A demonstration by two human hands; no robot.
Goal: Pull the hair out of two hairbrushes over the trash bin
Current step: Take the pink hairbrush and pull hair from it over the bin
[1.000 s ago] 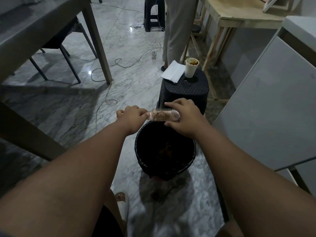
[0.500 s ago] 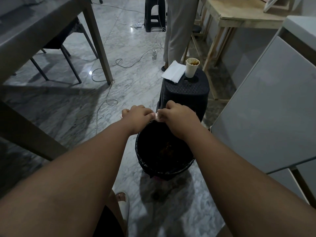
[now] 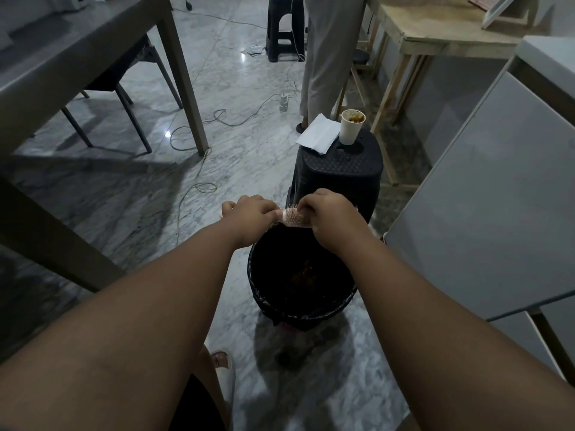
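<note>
hairbrush (image 3: 292, 218) gripped at handle by left hand (image 3: 252, 219) over trash bin (image 3: 264, 293); bristles pinched by right hand (image 3: 334, 217). hair-pulling step judged underway; next: tuft lifted clear, dropped into bin.

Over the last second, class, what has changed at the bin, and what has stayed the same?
The right hand slid in from the far end of the pink bristled hairbrush to pinch at its bristles near the left hand, which kept its grip. The black round trash bin, black plastic stool and paper cup stayed put.
</note>
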